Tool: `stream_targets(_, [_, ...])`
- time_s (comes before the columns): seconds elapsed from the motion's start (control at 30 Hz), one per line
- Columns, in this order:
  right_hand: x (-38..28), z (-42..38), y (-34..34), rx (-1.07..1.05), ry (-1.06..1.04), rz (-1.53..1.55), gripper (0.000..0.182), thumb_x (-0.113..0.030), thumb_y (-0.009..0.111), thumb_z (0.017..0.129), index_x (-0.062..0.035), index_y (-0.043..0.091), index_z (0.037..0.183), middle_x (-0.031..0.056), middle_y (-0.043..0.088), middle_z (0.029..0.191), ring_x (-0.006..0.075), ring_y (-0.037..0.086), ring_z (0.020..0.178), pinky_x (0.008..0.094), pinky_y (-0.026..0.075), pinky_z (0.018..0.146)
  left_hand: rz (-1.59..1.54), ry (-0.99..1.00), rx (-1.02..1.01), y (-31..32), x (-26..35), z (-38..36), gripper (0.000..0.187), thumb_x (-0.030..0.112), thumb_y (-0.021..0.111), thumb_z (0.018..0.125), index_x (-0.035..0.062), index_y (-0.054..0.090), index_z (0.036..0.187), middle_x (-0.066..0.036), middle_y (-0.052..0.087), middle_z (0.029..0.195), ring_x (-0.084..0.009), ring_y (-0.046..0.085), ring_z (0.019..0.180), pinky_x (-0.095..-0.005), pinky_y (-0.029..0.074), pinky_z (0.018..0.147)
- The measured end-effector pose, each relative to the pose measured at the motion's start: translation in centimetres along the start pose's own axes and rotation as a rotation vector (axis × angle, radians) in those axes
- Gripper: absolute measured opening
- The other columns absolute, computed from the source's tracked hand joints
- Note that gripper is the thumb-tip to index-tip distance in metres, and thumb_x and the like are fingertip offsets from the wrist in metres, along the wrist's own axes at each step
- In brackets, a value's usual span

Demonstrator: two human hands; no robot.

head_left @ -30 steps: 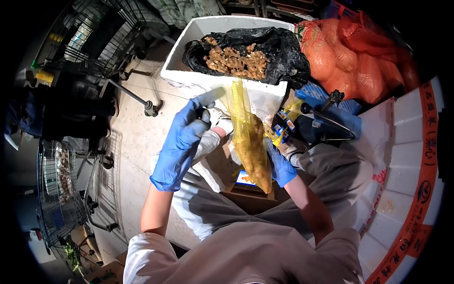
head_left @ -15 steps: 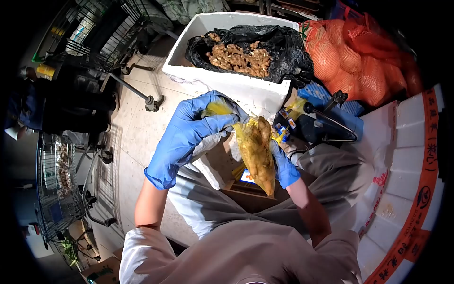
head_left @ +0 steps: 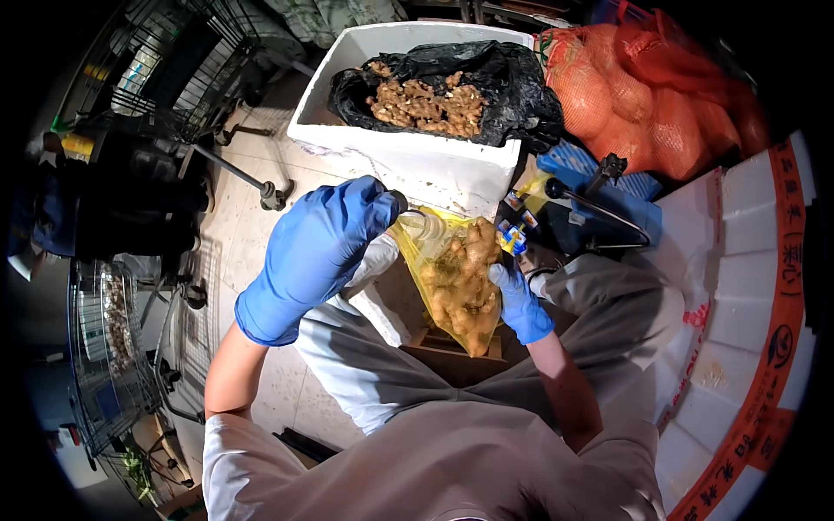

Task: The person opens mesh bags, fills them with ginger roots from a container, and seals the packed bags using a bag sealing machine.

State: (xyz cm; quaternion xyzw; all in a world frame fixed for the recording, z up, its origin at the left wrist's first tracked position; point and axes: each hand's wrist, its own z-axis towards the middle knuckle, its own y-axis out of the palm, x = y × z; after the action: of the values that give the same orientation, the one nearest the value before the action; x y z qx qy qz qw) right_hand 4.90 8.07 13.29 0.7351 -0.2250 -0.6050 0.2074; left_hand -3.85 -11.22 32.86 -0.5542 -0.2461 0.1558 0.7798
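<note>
A yellow mesh bag of ginger (head_left: 465, 291) hangs in front of me over my lap. My right hand (head_left: 519, 300), in a blue glove, grips its right side, with the thumb against the mesh. My left hand (head_left: 317, 252), also gloved in blue, is closed in a fist at the upper left of the bag. Beside its fingers shows a small dark rounded end (head_left: 400, 201); I cannot tell what the fist holds. A clear, curved plastic piece (head_left: 424, 227) lies at the bag's top left. Small printed labels (head_left: 512, 236) show just beyond my right hand.
Ahead stands a white foam box (head_left: 400, 165) with loose ginger (head_left: 426, 104) on black plastic (head_left: 512, 87). Orange net sacks (head_left: 643, 104) fill the back right. Metal carts (head_left: 104, 347) and a person in dark clothing are at left. Taped white foam boxes (head_left: 747, 304) line the right.
My left hand has moved left and closed into a fist. The bag has turned its broad side toward me, and the clear plastic piece now shows at its top.
</note>
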Motion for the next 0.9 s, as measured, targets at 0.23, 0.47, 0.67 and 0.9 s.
stream_targets(0.23, [-0.3, -1.4, -0.4, 0.033, 0.045, 0.07, 0.083, -0.038, 0.071, 0.061, -0.0022, 0.029, 0.124, 0.0071, 0.04, 0.118, 0.017, 0.037, 0.108, 0.0301, 0.031, 0.091, 0.311, -0.031, -0.222, -0.6, 0.9, 0.8, 0.011, 0.008, 0.049, 0.072, 0.0045, 0.044, 0.081, -0.01, 0.045, 0.071, -0.0283, 0.046, 0.065, -0.0345, 0.035, 0.06])
stream_targets(0.47, [-2.4, -6.0, 0.2, 0.008, -0.607, -0.862, 0.052, -0.02, 0.076, 0.055, -0.0048, 0.052, 0.098, 0.0103, 0.055, 0.095, 0.0244, 0.054, 0.085, 0.0323, 0.042, 0.075, -0.309, -0.188, -0.147, 3.4, -0.1, 0.2, 0.022, 0.021, 0.038, 0.083, 0.0011, 0.043, 0.074, -0.011, 0.042, 0.06, -0.0279, 0.043, 0.058, -0.0328, 0.033, 0.056])
stream_targets(0.67, [0.1, -8.7, -0.5, 0.058, -0.479, -0.78, 0.029, -0.007, 0.068, 0.064, -0.003, 0.055, 0.09, 0.0084, 0.06, 0.079, 0.0179, 0.057, 0.066, 0.0262, 0.045, 0.061, -0.409, -0.236, -0.144, 9.9, -0.3, -0.2, 0.026, 0.023, 0.039, 0.083, -0.0014, 0.047, 0.079, -0.017, 0.048, 0.067, -0.0342, 0.043, 0.062, -0.0357, 0.036, 0.059])
stream_targets(0.9, [-2.0, -8.3, -2.1, 0.343, -0.336, -0.573, 0.014, 0.001, 0.053, 0.075, 0.0004, 0.055, 0.09, 0.0093, 0.061, 0.082, 0.0124, 0.057, 0.067, 0.0238, 0.045, 0.061, -0.648, -0.464, -0.436, 16.0, -1.9, 3.8, 0.034, 0.03, 0.043, 0.084, -0.0034, 0.046, 0.076, -0.008, 0.043, 0.058, -0.0158, 0.037, 0.055, -0.0287, 0.035, 0.052])
